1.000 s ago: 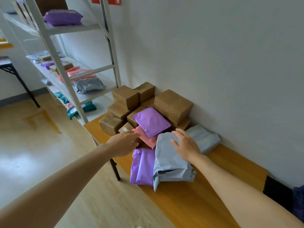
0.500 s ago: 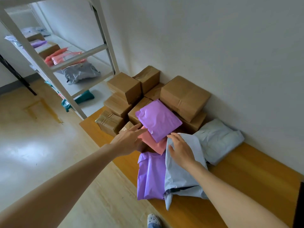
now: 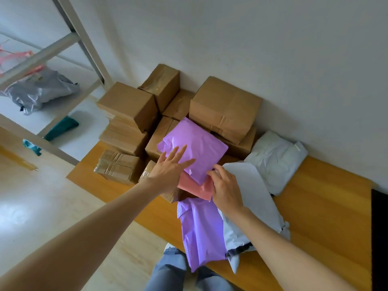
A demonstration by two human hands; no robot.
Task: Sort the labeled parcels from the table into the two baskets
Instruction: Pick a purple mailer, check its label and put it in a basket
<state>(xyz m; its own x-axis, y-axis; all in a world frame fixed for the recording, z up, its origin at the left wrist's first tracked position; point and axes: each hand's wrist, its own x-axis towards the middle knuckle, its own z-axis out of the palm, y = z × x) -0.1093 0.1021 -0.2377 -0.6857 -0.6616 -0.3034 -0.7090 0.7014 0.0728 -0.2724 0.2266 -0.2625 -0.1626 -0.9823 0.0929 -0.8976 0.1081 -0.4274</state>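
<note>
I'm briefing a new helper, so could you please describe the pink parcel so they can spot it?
On the wooden table by the wall, look in front of the stacked brown boxes. The pink parcel pokes out from under the upper purple mailer, between the left hand and right hand. It is the table's only pink bag; its neighbours are purple or pale grey.

Upper purple mailer (image 3: 199, 150): plain lilac, slight sheen. All places are given from it.
- Just under its near edge: pink mailer (image 3: 193, 186), plain salmon.
- Nearer the camera: lower purple mailer (image 3: 201, 232), same lilac, plain.
- To the right: white mailer (image 3: 252, 198), pale grey-white, with dark lining showing at the near end.
- Far right: grey-white mailer (image 3: 275, 162), plain.
- Behind: cardboard boxes (image 3: 224, 108), kraft brown with shiny clear tape.
- Underneath: counter (image 3: 325, 206), orange-yellow wood grain.
- Far left: shelf rack (image 3: 84, 38), light grey, holding a silver mailer (image 3: 39, 91) and a teal bag (image 3: 60, 128).
- Below: jeans (image 3: 168, 269), faded blue.
</note>
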